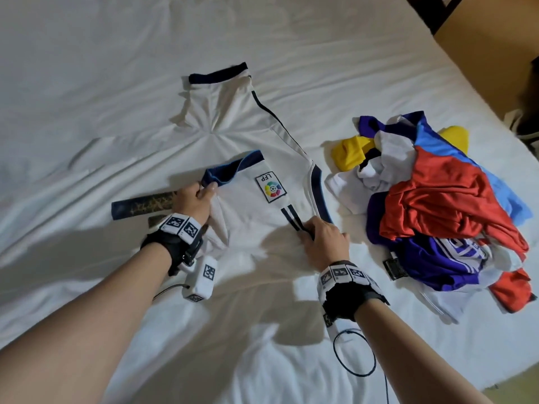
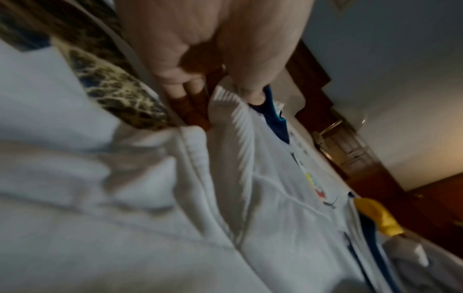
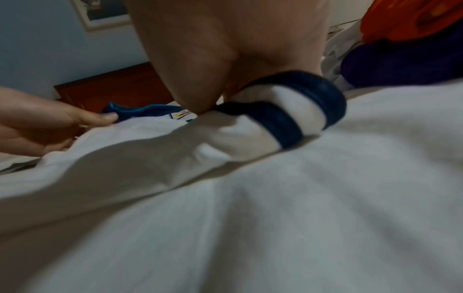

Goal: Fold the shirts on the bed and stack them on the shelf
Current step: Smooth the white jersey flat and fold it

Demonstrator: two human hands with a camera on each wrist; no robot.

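Left wrist view blurred throughout; near bedding is smear only. Left hand (image 2: pixel 200 59) cut off by top edge, fingertips partly tucked behind the white shirt (image 2: pixel 270 188) fabric. Badge on shirt unreadable there.

Right wrist view: right hand (image 3: pixel 225 55) cut by top edge; fingertips hidden under striped fold. Framed picture (image 3: pixel 100 13) on far wall cropped, content not legible.

Head view: pile of shirts (image 1: pixel 437 199) at right overlaps itself; number of garments cannot be told. Dark patterned strip (image 1: pixel 143 204) partly covered by left hand. Furniture (image 1: pixel 481 30) far right cut by frame edge.

bare forearms, black wristbands (image 1: pixel 163 246), checkered markers (image 1: pixel 182 225)
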